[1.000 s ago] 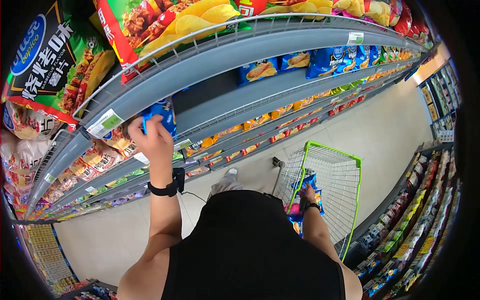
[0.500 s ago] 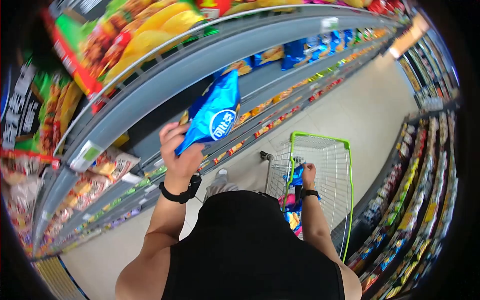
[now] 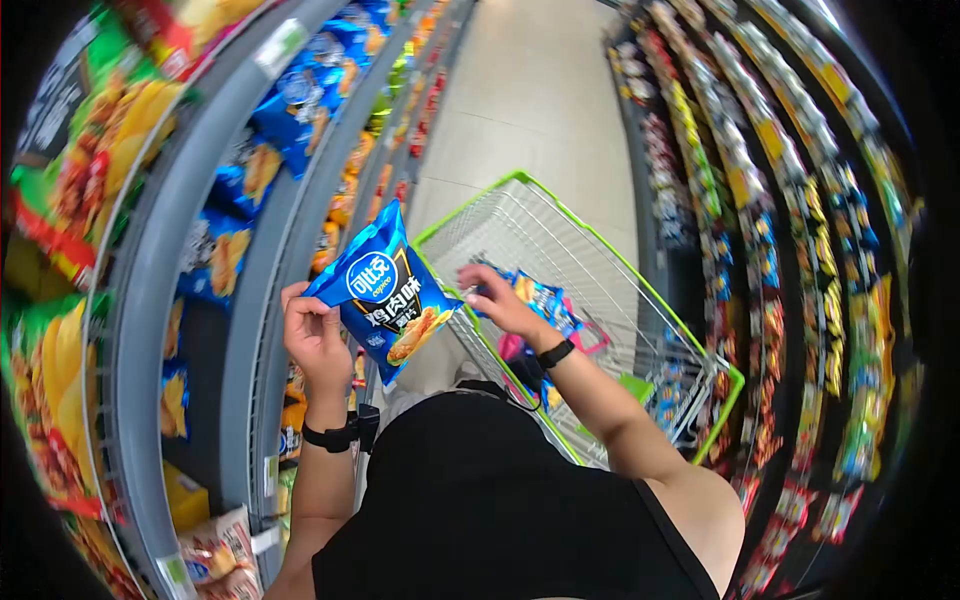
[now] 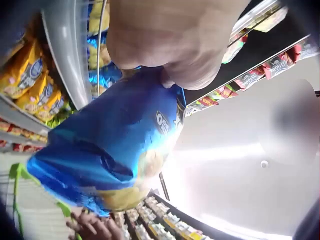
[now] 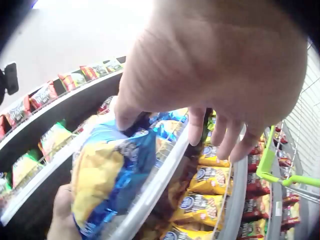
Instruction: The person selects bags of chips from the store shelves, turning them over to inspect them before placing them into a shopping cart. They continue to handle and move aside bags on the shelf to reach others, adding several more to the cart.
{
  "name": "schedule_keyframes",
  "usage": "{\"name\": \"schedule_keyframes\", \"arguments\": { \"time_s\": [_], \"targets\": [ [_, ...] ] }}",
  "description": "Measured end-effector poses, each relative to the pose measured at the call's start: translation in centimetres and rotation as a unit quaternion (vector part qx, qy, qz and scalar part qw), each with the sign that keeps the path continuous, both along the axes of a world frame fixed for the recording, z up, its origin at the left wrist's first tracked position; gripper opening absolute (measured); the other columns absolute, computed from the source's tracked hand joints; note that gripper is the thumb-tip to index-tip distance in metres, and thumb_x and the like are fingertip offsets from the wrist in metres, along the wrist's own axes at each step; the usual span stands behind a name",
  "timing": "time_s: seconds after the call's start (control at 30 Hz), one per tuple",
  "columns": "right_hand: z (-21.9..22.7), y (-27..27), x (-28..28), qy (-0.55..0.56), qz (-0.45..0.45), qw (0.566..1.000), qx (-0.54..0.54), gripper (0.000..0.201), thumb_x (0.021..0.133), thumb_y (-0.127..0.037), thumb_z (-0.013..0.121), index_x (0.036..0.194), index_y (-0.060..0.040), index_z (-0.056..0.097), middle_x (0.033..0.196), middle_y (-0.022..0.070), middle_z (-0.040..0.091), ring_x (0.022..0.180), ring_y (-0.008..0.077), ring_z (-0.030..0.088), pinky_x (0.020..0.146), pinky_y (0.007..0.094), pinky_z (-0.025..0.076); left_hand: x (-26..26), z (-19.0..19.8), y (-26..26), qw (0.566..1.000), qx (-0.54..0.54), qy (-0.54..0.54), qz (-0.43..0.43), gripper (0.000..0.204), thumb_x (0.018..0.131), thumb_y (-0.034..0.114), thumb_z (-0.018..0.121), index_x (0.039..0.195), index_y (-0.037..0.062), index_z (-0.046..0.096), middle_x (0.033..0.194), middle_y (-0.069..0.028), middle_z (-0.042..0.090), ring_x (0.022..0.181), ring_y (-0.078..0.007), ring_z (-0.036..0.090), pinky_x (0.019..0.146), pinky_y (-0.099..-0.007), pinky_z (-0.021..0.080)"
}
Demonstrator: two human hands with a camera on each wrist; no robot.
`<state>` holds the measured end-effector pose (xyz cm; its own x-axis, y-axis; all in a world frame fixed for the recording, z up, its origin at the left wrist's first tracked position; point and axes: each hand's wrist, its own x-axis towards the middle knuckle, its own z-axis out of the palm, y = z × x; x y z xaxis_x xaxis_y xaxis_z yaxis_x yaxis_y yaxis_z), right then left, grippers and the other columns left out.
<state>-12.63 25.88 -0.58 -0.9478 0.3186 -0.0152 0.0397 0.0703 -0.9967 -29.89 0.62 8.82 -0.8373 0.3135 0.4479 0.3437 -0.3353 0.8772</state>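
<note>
My left hand (image 3: 318, 340) pinches a blue bag of potato chips (image 3: 385, 290) by its left edge, with the printed front turned up towards the head camera. Fingers bent, my right hand (image 3: 505, 305) reaches to the bag's right corner above the cart's near side. In the right wrist view its thumb lies right at the bag's edge, while the other fingers are spread away from it. From the left wrist view the puffed bag (image 4: 110, 135) hangs below the left hand. Several blue snack bags (image 3: 545, 300) and a pink item lie inside the cart, partly hidden by the right arm.
A wire shopping cart with a green rim (image 3: 520, 177) stands just ahead and right. Shelves of chip bags (image 3: 225, 255) rise close on the left; packed snack shelves (image 3: 770, 240) line the right. The tiled aisle floor (image 3: 510, 100) runs ahead between them.
My left hand has brought the chip bag out from the shelf and over beside the cart. The right hand has come up from the cart to the bag. My view has turned right, along the aisle.
</note>
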Motion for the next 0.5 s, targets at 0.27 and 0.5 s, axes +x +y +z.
{"name": "schedule_keyframes", "arguments": {
  "time_s": [0.27, 0.5],
  "targets": [
    [5.9, 0.1, 6.9, -0.190, 0.128, 0.972, 0.057, 0.096, 0.081, -0.055, 0.076, 0.145, 0.0061, 0.039, 0.144, 0.0200, 0.048, 0.133, 0.0261, 0.044, 0.111, 0.0388, 0.037, 3.4, 0.0, 6.5, 0.964, -0.081, 0.093, -0.236, 0.021, 0.087, 0.003, 0.069, 0.103, 0.0039, 0.055, 0.109, -0.0100, 0.050, 0.104, -0.0236, 0.053, 0.099, -0.0362, 0.041],
    [6.1, -2.0, 11.6, -0.024, -0.073, 0.976, -0.203, 0.072, 0.085, -0.038, 0.078, 0.136, 0.0017, 0.046, 0.129, 0.0081, 0.058, 0.116, 0.0169, 0.055, 0.101, 0.0324, 0.045, 3.8, 12.0, 6.0, 0.964, -0.045, 0.165, -0.202, 0.023, 0.094, 0.015, 0.065, 0.108, -0.0027, 0.067, 0.115, -0.0184, 0.059, 0.108, -0.0310, 0.059, 0.096, -0.0474, 0.047]
  ]
}}
